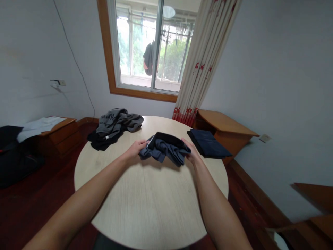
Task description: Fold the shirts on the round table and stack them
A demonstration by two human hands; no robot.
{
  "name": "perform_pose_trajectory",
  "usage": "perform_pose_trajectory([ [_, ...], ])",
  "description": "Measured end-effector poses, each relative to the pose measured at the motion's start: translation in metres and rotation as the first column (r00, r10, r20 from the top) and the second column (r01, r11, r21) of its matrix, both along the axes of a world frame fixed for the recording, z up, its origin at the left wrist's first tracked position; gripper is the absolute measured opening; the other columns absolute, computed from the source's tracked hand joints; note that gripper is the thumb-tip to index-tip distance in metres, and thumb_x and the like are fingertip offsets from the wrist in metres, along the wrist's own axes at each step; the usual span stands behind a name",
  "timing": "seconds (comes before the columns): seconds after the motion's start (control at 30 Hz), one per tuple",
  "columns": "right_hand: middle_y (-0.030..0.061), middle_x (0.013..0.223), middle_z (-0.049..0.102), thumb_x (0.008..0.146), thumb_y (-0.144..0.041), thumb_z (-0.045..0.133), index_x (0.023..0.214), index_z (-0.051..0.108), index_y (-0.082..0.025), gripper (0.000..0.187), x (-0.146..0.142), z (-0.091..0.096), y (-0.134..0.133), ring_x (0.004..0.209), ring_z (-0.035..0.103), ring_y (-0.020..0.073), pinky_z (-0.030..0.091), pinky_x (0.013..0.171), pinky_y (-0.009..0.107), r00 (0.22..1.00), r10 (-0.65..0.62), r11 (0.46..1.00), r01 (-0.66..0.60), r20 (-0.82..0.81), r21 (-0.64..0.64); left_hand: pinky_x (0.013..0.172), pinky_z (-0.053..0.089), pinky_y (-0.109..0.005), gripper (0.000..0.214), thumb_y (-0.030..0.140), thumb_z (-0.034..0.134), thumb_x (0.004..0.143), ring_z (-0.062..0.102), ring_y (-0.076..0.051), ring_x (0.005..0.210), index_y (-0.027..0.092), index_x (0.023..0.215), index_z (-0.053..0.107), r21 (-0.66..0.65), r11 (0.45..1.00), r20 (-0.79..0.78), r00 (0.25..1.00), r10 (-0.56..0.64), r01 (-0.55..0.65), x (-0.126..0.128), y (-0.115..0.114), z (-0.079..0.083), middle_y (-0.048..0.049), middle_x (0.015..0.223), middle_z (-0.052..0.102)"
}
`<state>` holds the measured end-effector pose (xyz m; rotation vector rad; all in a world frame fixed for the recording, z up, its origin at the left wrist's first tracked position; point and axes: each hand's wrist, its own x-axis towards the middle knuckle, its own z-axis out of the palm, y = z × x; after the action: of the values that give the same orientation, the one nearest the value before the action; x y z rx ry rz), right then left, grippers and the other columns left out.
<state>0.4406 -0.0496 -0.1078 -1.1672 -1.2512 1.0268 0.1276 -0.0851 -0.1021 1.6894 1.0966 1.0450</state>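
Observation:
A crumpled dark blue-grey garment (166,148) is held just above the round light-wood table (145,205), near its middle. My left hand (135,148) grips the garment's left edge with closed fingers. My right hand (191,152) grips its right edge, the fingers partly hidden behind the cloth. Both forearms reach in from the bottom of the view.
A heap of grey and black clothes (114,125) lies at the table's far left. A folded navy garment (208,143) rests at the far right edge. Wooden cabinets (223,125) (61,133) stand on both sides, with a window (153,45) and curtain (205,59) behind.

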Motion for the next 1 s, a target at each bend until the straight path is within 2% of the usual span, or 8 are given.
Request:
perform_pose_trajectory([
  [0.1,0.0044,0.073,0.068,0.075,-0.054,0.069,0.089,0.066,-0.018,0.038,-0.003,-0.014,0.003,0.058,0.061,0.0157,0.046,0.051,0.026,0.993,-0.08,0.991,0.089,0.087,-0.103,0.081,0.054,-0.038,0.074,0.074,0.056,0.077,0.068,-0.027,0.093,0.011,0.113,0.069,-0.01,0.988,0.022,0.987,0.156,-0.156,-0.006,0.006,-0.009,-0.0153,0.11,0.073],
  [0.23,0.0088,0.088,0.071,0.077,-0.038,0.067,0.102,0.071,-0.015,0.034,-0.008,-0.026,0.006,0.075,0.065,0.0184,0.052,0.068,0.03,0.912,-0.083,0.996,0.068,0.401,0.051,0.092,0.052,-0.04,0.072,0.064,0.063,0.078,0.066,-0.03,0.108,0.014,0.129,0.064,0.111,0.97,-0.212,0.948,0.236,-0.216,-0.011,0.003,-0.014,-0.0163,0.126,0.068],
  [0.43,0.0084,0.101,0.071,0.077,-0.038,0.069,0.119,0.07,-0.016,0.048,-0.015,-0.034,0.006,0.078,0.062,0.0175,0.051,0.078,0.033,0.775,-0.019,0.981,-0.108,0.632,0.162,0.092,0.05,-0.04,0.051,0.059,0.061,0.081,0.067,-0.03,0.103,0.017,0.109,0.07,0.157,0.965,-0.324,0.912,0.253,-0.212,0.004,-0.002,-0.017,-0.0113,0.112,0.073],
  [0.6,0.0031,0.082,0.072,0.075,-0.031,0.063,0.09,0.075,-0.017,0.023,-0.019,-0.025,0.004,0.073,0.06,0.0176,0.048,0.076,0.031,0.777,0.092,0.96,-0.236,0.623,0.153,0.086,0.052,-0.04,0.045,0.058,0.057,0.081,0.069,-0.03,0.092,0.016,0.085,0.071,0.098,0.95,-0.113,0.945,0.306,-0.296,0.003,0.005,-0.016,-0.0107,0.095,0.076],
  [0.7,0.0056,0.083,0.071,0.075,-0.034,0.061,0.079,0.071,-0.018,0.019,-0.005,-0.009,0.003,0.078,0.061,0.0203,0.047,0.078,0.034,0.853,-0.174,0.94,-0.006,0.492,0.342,0.088,0.053,-0.04,0.043,0.057,0.064,0.078,0.068,-0.028,0.092,0.015,0.085,0.069,0.098,0.838,0.209,0.834,0.51,-0.537,-0.018,0.017,-0.006,-0.0109,0.092,0.074],
  [0.83,0.009,0.091,0.07,0.081,-0.041,0.056,0.087,0.067,-0.016,0.028,0.023,0.009,0.004,0.081,0.059,0.0195,0.047,0.079,0.033,0.838,-0.528,0.791,0.424,0.14,0.441,0.081,0.057,-0.034,0.038,0.052,0.068,0.081,0.066,-0.021,0.087,0.016,0.09,0.067,-0.018,0.626,0.578,0.503,0.642,-0.779,-0.057,0.032,0.007,-0.0069,0.088,0.07],
  [0.9,0.0091,0.091,0.07,0.081,-0.042,0.056,0.088,0.065,-0.015,0.029,0.031,0.011,0.006,0.081,0.058,0.0189,0.047,0.08,0.033,0.812,-0.579,0.759,0.501,0.078,0.415,0.072,0.058,-0.03,0.035,0.05,0.068,0.083,0.065,-0.017,0.078,0.016,0.09,0.065,-0.086,0.597,0.641,0.415,0.646,-0.797,-0.07,0.034,0.01,-0.0046,0.084,0.067],
  [1.0,0.0079,0.089,0.069,0.081,-0.041,0.057,0.087,0.064,-0.016,0.026,0.036,0.008,0.011,0.08,0.06,0.0191,0.048,0.081,0.035,0.792,-0.611,0.74,0.558,0.026,0.376,0.06,0.056,-0.026,0.038,0.054,0.069,0.082,0.061,-0.014,0.068,0.017,0.088,0.064,-0.073,0.606,0.65,0.423,0.631,-0.792,-0.075,0.031,0.011,-0.0015,0.078,0.061],
])
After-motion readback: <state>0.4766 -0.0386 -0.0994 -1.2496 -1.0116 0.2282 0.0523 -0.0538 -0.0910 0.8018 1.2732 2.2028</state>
